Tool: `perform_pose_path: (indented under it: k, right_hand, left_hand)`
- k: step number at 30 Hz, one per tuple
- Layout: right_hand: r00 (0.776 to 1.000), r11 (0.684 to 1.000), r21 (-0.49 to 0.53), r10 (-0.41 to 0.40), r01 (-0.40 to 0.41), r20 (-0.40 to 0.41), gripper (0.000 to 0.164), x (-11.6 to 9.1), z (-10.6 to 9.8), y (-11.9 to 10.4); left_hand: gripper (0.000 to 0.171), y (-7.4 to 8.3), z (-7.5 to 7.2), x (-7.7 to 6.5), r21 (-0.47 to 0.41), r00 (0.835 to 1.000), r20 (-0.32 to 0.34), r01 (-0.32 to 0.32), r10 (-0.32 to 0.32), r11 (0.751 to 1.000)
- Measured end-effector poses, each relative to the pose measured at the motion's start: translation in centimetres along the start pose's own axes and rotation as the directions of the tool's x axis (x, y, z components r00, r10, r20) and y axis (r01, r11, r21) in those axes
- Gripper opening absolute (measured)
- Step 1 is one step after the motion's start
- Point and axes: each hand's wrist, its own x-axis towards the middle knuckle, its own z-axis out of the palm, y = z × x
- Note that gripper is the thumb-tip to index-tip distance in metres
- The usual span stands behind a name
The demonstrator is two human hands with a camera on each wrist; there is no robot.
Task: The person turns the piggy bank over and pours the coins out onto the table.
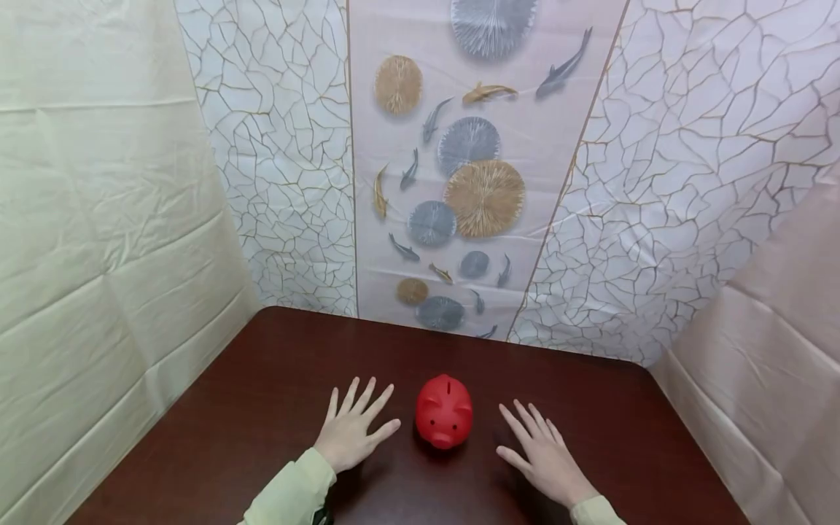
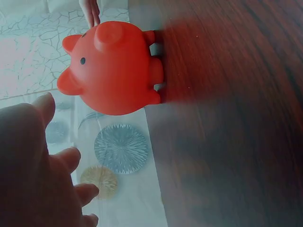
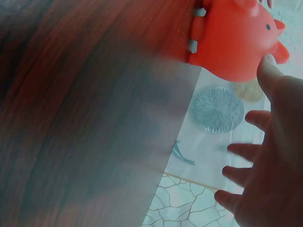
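Observation:
A red piggy bank [image 1: 443, 413] with a coin slot on its back stands upright on the dark table, snout toward me. To its left is my left hand [image 1: 351, 432], fingers spread and straight, apart from the bank. My right hand [image 1: 542, 453] is held on the other side, also with spread fingers and touching nothing. In the left wrist view the piggy bank [image 2: 116, 68] shows its snout, ears and feet beyond my left hand [image 2: 33, 161]. The right wrist view has the piggy bank [image 3: 232, 40] at the top, above my right hand [image 3: 270, 156].
The dark reddish-brown wooden table [image 1: 282, 364] has rounded far corners. Behind it hangs a cloth [image 1: 436, 182] printed with fish and round leaves. Plain pale curtains [image 1: 118, 219] flank the table at the left and right.

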Motion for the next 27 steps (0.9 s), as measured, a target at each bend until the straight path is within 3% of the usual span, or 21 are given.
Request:
perform_pose_path:
  k: [7, 12, 15, 19, 23, 27]
  right_hand:
    - [1.000, 1.000, -0.003, 0.025, -0.025, 0.007, 0.069, -0.1, -0.3, 0.8]
    - [0.999, 0.996, 0.073, 0.050, -0.050, 0.008, 0.086, 0.7, -0.2, 0.9]
    - [0.998, 0.985, 0.164, 0.048, -0.053, 0.036, 0.090, 1.4, -0.2, 0.2]
    - [0.981, 0.932, 0.345, 0.045, -0.109, 0.190, 0.089, 2.7, 0.2, -1.1]
    - [0.962, 0.866, 0.485, -0.015, -0.124, 0.273, 0.094, 3.7, 1.0, -2.0]
    - [0.959, 0.817, 0.564, -0.049, -0.124, 0.281, 0.098, 3.8, 2.3, -2.9]
  left_hand:
    - [0.063, 0.0, 0.2, -0.4, 0.002, 1.000, 0.021, 0.023, -0.023, 1.000]
    - [0.063, 1.2, 0.2, 0.4, -0.144, 1.000, 0.030, -0.003, 0.007, 0.990]
    - [0.069, 2.6, 0.5, 1.2, -0.299, 0.996, 0.054, -0.048, 0.067, 0.953]
    - [0.082, 3.6, 1.1, 2.4, -0.473, 0.986, 0.113, -0.056, 0.124, 0.879]
    - [0.089, 3.9, 1.7, 3.4, -0.594, 0.979, 0.142, -0.034, 0.147, 0.804]
    - [0.090, 4.1, 3.1, 3.6, -0.645, 0.979, 0.125, -0.042, 0.158, 0.763]
